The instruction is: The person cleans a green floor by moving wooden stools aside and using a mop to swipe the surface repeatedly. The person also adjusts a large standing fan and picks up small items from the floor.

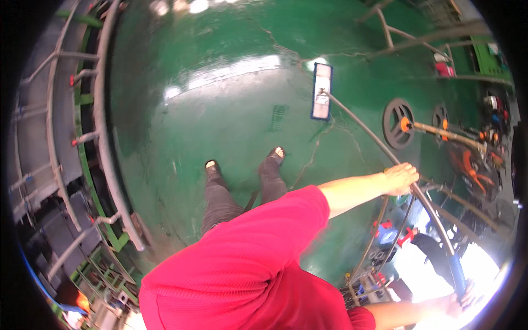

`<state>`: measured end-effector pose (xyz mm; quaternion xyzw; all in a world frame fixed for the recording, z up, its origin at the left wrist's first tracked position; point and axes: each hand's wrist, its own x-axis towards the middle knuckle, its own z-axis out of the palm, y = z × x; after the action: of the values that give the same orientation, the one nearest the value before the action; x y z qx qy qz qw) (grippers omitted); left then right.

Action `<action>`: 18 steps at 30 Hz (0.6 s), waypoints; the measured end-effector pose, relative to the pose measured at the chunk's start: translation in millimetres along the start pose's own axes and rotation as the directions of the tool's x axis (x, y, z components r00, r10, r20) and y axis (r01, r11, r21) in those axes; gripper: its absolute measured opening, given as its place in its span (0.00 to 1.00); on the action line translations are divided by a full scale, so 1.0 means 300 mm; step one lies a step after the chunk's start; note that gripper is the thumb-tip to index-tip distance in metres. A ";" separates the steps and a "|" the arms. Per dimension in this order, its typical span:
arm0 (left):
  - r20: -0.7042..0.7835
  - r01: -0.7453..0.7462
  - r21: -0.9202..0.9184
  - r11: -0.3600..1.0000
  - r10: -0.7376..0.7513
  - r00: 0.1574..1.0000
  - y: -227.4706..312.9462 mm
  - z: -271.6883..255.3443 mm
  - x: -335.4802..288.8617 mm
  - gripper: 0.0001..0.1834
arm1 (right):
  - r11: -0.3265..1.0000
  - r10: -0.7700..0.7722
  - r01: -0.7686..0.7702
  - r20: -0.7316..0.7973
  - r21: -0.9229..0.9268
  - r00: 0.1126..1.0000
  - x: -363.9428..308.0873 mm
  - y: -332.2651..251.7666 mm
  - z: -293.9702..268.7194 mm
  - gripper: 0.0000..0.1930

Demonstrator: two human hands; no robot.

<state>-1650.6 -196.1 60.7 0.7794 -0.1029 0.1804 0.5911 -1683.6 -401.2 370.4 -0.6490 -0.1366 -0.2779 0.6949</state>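
Note:
A flat mop (pixel 374 137) slants across the right side, its pole running from the floor up toward the lower right. Its rectangular mop head (pixel 322 91), pale on top with a dark blue fringe, lies flat on the green floor ahead of my feet. My left hand (pixel 401 179) is closed round the middle of the metal pole, with the arm reaching across to the right. Higher on the pole, my right hand (pixel 462 300) grips the end beside the blue grip (pixel 457 269). Strong glare there hides part of the right fingers.
Along the left stands a grey tubular rack (pixel 102 110) with green beams. At the right, a spoked grey wheel (pixel 391 124) with an orange hub sits on a bar, near more metal frames. The green floor (pixel 220 126) shows cracks and bright reflections.

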 end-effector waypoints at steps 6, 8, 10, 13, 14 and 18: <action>-0.092 0.148 0.127 0.981 -0.137 0.986 0.019 -0.424 -0.441 0.13 | 0.986 0.115 -0.140 0.238 0.089 0.964 -0.065 0.081 0.131 0.13; -0.188 0.239 0.281 0.929 -0.191 0.963 -0.014 -0.597 -0.634 0.12 | 0.955 0.162 -0.245 0.403 0.165 0.901 -0.074 0.209 0.159 0.17; -0.248 0.419 0.247 0.873 -0.361 0.899 -0.042 -0.806 -0.831 0.09 | 0.972 0.233 -0.232 0.182 -0.026 0.955 -0.435 0.228 0.510 0.15; -0.449 0.584 0.354 0.730 -0.416 0.791 -0.104 -1.091 -1.187 0.06 | 0.795 0.396 -0.558 0.491 0.239 0.776 -0.771 0.369 0.770 0.12; -0.449 0.703 0.381 0.601 -0.544 0.709 -0.122 -1.180 -1.334 0.06 | 0.759 0.522 -0.623 0.396 0.190 0.756 -1.004 0.314 0.952 0.11; -0.656 0.847 0.365 0.387 -0.539 0.529 -0.089 -1.444 -1.867 0.04 | 0.637 0.539 -0.767 0.668 0.075 0.513 -1.577 0.190 1.203 0.10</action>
<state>-2221.5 197.1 -86.3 0.8349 0.4475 0.0984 0.3049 -1972.3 50.8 106.2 -0.5623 -0.1332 0.2567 0.7747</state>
